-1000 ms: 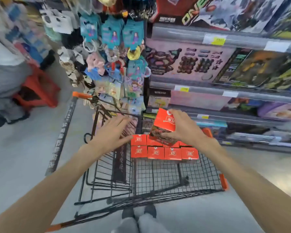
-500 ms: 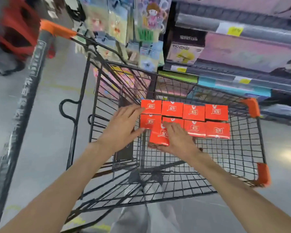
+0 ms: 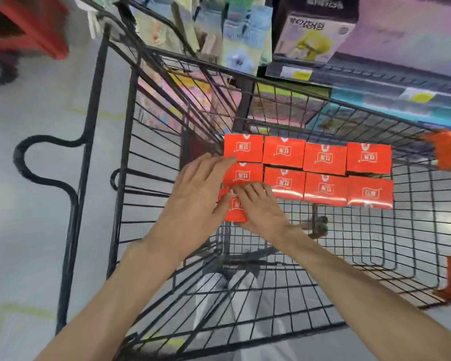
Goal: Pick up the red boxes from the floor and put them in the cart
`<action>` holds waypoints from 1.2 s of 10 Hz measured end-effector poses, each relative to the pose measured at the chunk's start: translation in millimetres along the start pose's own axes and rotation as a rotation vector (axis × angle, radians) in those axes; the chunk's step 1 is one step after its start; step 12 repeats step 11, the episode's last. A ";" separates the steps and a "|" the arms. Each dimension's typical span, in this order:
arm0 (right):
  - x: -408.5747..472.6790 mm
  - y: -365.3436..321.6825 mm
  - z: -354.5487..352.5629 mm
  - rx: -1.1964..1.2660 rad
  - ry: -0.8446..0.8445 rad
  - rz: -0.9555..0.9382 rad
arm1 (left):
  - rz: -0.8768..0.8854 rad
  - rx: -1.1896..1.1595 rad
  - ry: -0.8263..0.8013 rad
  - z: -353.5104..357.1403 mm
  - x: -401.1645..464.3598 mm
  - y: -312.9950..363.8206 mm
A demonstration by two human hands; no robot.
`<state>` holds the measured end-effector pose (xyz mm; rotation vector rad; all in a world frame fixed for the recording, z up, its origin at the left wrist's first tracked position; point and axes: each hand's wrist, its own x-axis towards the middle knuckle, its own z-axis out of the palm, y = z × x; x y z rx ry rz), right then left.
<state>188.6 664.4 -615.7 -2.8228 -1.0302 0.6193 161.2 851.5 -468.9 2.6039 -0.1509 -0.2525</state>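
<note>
Head view: shop aisle, grey floor point(image 3: 31, 157) on the left, shelves point(image 3: 375, 82) of boxed toys and hanging packets along the top, all blurred. Red stool-like item point(image 3: 29, 29) top left, too blurred to name.

Black wire cart point(image 3: 362, 256) fills the middle, orange corner guards point(image 3: 444, 152) on its right side. Inside, on the cart's wire bottom against the far wall: eight red boxes point(image 3: 324, 158) in two rows of four, touching side by side, white logos up.

A ninth red box point(image 3: 235, 208) sits just in front of the near row's left end, touching it, by the cart's left wall.

Left hand point(image 3: 195, 196): fingers straight and close together, flat, fingertips reaching the far row's left box, thumb against the ninth box's left edge. No curl round anything.

Right hand point(image 3: 258, 207): lies over the ninth box's right half, fingers bent down on its top, thumb at the near edge under it. Looks like a grip; the underside is hidden.

Both forearms bare, coming in from the bottom corners. Person's light trousers point(image 3: 219, 295) seen through the cart mesh below.
</note>
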 end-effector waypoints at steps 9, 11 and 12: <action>-4.3 4.2 18.7 -0.118 -0.027 0.014 | -0.111 0.002 -0.144 6.7 -21.6 -6.9; -44.6 30.0 -54.8 -0.031 0.009 0.110 | -0.056 0.056 -0.141 -16.3 -19.7 15.3; -44.6 30.0 -54.8 -0.031 0.009 0.110 | -0.056 0.056 -0.141 -16.3 -19.7 15.3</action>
